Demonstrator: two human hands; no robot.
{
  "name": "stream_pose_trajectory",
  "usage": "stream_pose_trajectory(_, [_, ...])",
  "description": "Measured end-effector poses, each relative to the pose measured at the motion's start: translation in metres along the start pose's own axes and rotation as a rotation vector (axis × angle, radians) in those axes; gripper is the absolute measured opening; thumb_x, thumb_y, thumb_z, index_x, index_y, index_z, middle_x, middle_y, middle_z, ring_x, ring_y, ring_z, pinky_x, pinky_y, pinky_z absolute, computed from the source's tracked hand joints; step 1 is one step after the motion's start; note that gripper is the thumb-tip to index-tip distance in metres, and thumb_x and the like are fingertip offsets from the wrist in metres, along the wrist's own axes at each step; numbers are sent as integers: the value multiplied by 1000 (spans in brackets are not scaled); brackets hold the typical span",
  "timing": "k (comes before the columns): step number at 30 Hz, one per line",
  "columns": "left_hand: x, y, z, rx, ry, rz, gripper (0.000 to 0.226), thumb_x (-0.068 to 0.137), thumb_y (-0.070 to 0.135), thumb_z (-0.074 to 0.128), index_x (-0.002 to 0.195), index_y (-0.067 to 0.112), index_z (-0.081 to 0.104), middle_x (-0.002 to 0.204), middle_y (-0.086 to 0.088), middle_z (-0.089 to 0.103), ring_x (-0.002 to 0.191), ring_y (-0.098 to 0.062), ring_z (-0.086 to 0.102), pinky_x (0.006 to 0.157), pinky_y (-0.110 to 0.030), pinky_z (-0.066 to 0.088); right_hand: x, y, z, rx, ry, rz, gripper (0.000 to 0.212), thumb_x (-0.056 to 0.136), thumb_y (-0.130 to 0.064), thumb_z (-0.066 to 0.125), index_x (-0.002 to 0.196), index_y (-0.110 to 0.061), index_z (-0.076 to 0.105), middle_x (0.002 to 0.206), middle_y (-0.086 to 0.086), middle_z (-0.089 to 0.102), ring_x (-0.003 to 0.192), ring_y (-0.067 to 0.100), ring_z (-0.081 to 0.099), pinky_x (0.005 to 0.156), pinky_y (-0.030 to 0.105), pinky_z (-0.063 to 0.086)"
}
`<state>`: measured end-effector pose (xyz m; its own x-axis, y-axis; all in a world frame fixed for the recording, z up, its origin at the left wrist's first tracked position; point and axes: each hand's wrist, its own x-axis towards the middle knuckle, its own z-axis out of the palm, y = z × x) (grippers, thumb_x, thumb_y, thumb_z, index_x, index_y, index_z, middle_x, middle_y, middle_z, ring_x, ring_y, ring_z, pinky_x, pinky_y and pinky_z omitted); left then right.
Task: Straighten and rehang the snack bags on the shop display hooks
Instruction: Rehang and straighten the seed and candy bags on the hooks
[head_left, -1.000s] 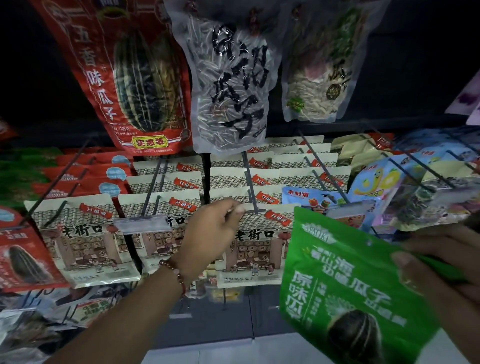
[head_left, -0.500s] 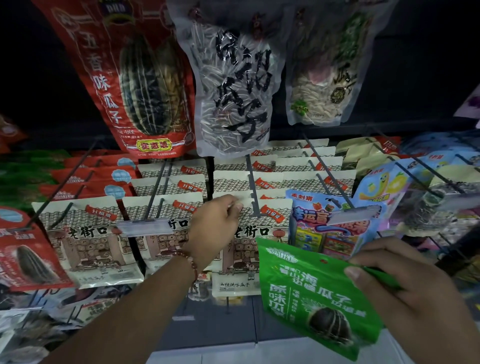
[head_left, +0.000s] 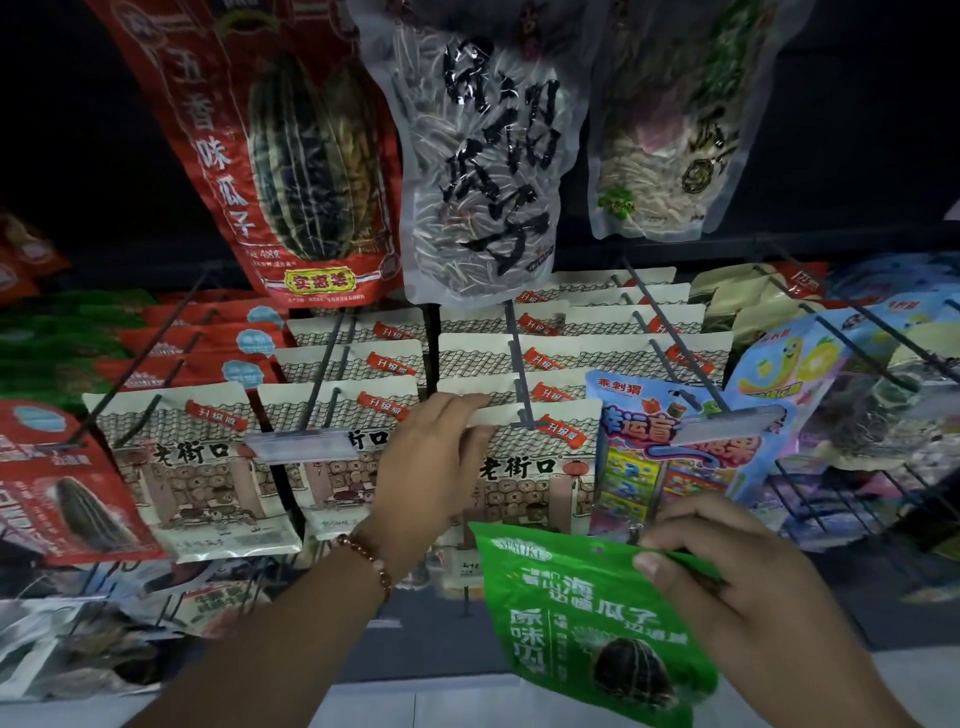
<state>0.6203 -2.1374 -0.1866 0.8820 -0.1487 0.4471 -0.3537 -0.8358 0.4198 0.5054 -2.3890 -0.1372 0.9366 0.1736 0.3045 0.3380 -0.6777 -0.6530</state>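
Note:
My right hand (head_left: 737, 577) pinches the top right corner of a green seed bag (head_left: 582, 623), held low in front of the display and tilted. My left hand (head_left: 431, 467), with a bead bracelet on the wrist, grips the top left edge of the front cream seed bag (head_left: 540, 467) hanging on the middle hook (head_left: 517, 358). More cream bags of the same kind hang in rows behind it and on the two hooks to the left.
Large red (head_left: 291, 156), clear (head_left: 483, 156) and pale (head_left: 670, 130) seed bags hang above. A blue cartoon snack bag (head_left: 670, 457) hangs right of the cream row behind a price tag holder (head_left: 727, 423). Red bags (head_left: 67, 499) hang at left. Bare hook rods stick out at right.
The green bag in my right hand has moved left and down, closer to the middle hook. My left hand stays on the front cream bag's top edge.

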Motion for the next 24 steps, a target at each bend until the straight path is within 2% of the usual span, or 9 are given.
stream_pose_trajectory(2, [-6, -2, -4, -23, -27, -15, 39, 98, 27, 57, 136, 20, 52, 123, 0, 58, 110, -16, 54, 88, -31, 49, 2, -1, 7, 34, -23, -5, 28, 81, -66, 49, 84, -41, 60, 96, -26, 54, 88, -3, 57, 57, 14, 45])
stream_pose_trajectory(7, [-39, -10, -25, -124, -123, -39, 48, 104, 31, 42, 151, 32, 31, 147, 6, 39, 129, -9, 40, 104, -27, 37, 10, -4, 25, 31, -64, -19, 16, 91, -46, 58, 79, -37, 63, 95, -26, 54, 87, -3, 57, 58, 15, 47])
stream_pose_trajectory(10, [-68, -19, -41, -331, -123, -152, 43, 105, 34, 38, 148, 38, 37, 151, 15, 38, 137, 5, 33, 107, -13, 30, 16, -12, 37, -11, -102, -55, 16, 85, -48, 55, 79, -36, 64, 93, -25, 55, 86, -6, 56, 64, 9, 42])
stream_pose_trajectory(14, [-95, -34, -69, -584, -300, -320, 38, 97, 57, 38, 123, 43, 63, 110, 7, 72, 108, -8, 64, 97, -31, 50, 24, -27, 61, -7, -169, -66, 18, 88, -52, 54, 82, -37, 64, 96, -23, 54, 87, -1, 56, 65, 17, 42])
stream_pose_trajectory(16, [-104, -40, -86, -567, -424, -287, 38, 95, 58, 48, 119, 36, 67, 101, 17, 71, 98, 2, 64, 86, -23, 51, 29, -40, 75, 1, -183, -80, 15, 92, -46, 58, 81, -37, 63, 96, -23, 53, 88, -1, 55, 63, 19, 43])
stream_pose_trajectory(18, [-109, -51, -100, -411, -480, -233, 40, 91, 58, 56, 123, 36, 64, 110, 26, 66, 94, 12, 60, 81, -18, 49, 32, -56, 91, 25, -203, -80, 15, 90, -46, 56, 78, -39, 61, 96, -25, 53, 88, -1, 54, 64, 24, 44])
stream_pose_trajectory(20, [-113, -69, -113, -303, -478, -207, 38, 91, 58, 56, 122, 36, 64, 110, 22, 66, 88, 9, 61, 78, -21, 51, 35, -73, 109, 11, -230, -88, 14, 91, -43, 60, 78, -40, 60, 96, -25, 53, 88, 0, 54, 75, 35, 45])
stream_pose_trajectory(22, [-118, -89, -127, -318, -469, -227, 27, 94, 53, 56, 109, 33, 66, 83, 21, 66, 71, 1, 60, 65, -25, 49, 39, -92, 128, 4, -241, -98, 14, 90, -35, 66, 78, -39, 60, 96, -23, 52, 86, -1, 54, 79, 34, 44])
stream_pose_trajectory(24, [-121, -104, -142, -351, -458, -246, 22, 97, 46, 55, 100, 27, 67, 65, 21, 59, 54, -1, 51, 52, -25, 35, 44, -111, 144, 9, -240, -108, 11, 89, -32, 68, 79, -35, 64, 97, -23, 52, 84, -2, 55, 75, 25, 42])
